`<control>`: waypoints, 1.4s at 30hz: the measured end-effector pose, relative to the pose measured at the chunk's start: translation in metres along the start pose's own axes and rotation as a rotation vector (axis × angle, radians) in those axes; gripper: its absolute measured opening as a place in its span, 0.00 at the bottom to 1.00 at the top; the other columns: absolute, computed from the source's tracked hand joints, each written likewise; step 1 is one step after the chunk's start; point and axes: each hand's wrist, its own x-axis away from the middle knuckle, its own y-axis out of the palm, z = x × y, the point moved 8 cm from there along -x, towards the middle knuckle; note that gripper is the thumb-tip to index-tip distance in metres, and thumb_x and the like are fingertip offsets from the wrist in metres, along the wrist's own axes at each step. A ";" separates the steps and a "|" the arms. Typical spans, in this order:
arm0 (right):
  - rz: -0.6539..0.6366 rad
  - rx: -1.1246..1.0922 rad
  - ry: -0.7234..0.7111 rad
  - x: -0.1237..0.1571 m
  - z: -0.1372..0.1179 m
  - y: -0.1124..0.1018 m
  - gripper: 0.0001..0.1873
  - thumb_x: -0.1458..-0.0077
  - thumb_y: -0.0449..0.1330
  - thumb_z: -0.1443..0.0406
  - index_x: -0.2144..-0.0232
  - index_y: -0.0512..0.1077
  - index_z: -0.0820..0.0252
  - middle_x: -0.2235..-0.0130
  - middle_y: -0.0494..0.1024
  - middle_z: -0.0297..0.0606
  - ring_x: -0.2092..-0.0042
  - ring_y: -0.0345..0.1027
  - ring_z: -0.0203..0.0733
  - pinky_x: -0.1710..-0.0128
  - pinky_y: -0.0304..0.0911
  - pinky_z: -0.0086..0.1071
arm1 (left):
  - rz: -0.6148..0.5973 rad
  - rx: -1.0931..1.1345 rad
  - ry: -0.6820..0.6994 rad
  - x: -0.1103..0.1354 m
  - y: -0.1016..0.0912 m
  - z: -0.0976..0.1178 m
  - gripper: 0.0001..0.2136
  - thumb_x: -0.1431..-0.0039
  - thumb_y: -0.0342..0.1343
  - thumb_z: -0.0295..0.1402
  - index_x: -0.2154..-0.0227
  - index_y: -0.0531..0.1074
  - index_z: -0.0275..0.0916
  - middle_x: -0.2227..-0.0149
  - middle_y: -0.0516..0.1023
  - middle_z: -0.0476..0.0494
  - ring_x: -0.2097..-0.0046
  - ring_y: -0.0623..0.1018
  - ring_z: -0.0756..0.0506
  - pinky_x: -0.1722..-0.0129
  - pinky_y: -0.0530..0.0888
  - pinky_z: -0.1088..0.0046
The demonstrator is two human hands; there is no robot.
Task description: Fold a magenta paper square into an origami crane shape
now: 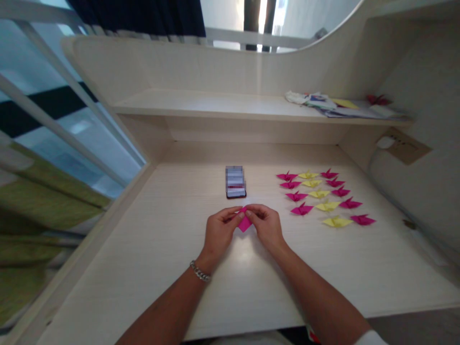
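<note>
A small folded piece of pink paper (pixel 245 223) sits between both my hands over the middle of the pale wooden desk (pixel 151 249). My left hand (pixel 220 231), with a silver bracelet on its wrist, pinches the paper's left side. My right hand (pixel 266 225) pinches its right side and top edge. Fingers of both hands are closed on the paper. Just beyond my hands lies a phone (pixel 235 182) flat on the desk, screen up.
Several folded paper cranes, pink (pixel 296 196) and yellow (pixel 327 206), lie in rows on the desk's right half. A shelf (pixel 215 108) above the desk holds papers (pixel 338 106) at its right end. A slanted railing and green fabric (pixel 43 201) are at left.
</note>
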 end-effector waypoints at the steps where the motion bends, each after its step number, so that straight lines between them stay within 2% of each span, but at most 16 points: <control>1: 0.007 -0.004 0.008 0.000 0.001 0.000 0.12 0.55 0.63 0.63 0.66 0.77 0.61 0.68 0.80 0.40 0.67 0.73 0.41 0.65 0.68 0.34 | -0.004 -0.001 -0.012 0.000 0.001 -0.001 0.15 0.53 0.63 0.37 0.62 0.78 0.35 0.67 0.82 0.39 0.67 0.79 0.45 0.66 0.76 0.70; 21: -0.026 0.043 0.001 -0.002 0.003 0.000 0.11 0.54 0.61 0.64 0.67 0.78 0.60 0.67 0.81 0.39 0.66 0.73 0.42 0.63 0.68 0.36 | -0.002 0.016 -0.059 -0.001 0.000 -0.006 0.15 0.56 0.65 0.36 0.65 0.78 0.34 0.72 0.81 0.41 0.71 0.78 0.46 0.71 0.74 0.73; 26: -0.017 0.051 0.002 -0.002 0.003 -0.001 0.11 0.54 0.61 0.64 0.67 0.78 0.60 0.67 0.81 0.39 0.66 0.74 0.42 0.63 0.69 0.35 | -0.027 0.072 -0.070 -0.002 0.002 -0.011 0.17 0.58 0.66 0.37 0.64 0.77 0.34 0.71 0.81 0.40 0.70 0.79 0.46 0.71 0.74 0.73; 31: -0.015 0.058 -0.005 -0.002 0.002 -0.001 0.11 0.53 0.60 0.65 0.66 0.78 0.61 0.67 0.81 0.40 0.66 0.73 0.42 0.63 0.68 0.34 | -0.002 0.163 -0.119 -0.003 0.002 -0.016 0.15 0.54 0.64 0.39 0.66 0.78 0.33 0.69 0.81 0.40 0.68 0.78 0.46 0.66 0.76 0.70; 34: -0.038 0.058 -0.006 -0.002 0.002 0.001 0.10 0.53 0.60 0.64 0.67 0.78 0.60 0.68 0.81 0.40 0.67 0.73 0.42 0.64 0.69 0.34 | -0.005 0.199 -0.158 -0.002 0.003 -0.018 0.14 0.54 0.63 0.39 0.68 0.78 0.33 0.69 0.80 0.41 0.70 0.78 0.47 0.67 0.76 0.71; 42: -0.072 0.083 -0.015 0.000 -0.001 0.003 0.10 0.53 0.59 0.66 0.67 0.78 0.60 0.67 0.81 0.39 0.65 0.73 0.42 0.63 0.68 0.35 | -0.056 0.285 -0.193 0.000 0.007 -0.020 0.14 0.53 0.64 0.37 0.65 0.78 0.33 0.67 0.80 0.40 0.69 0.76 0.49 0.68 0.75 0.73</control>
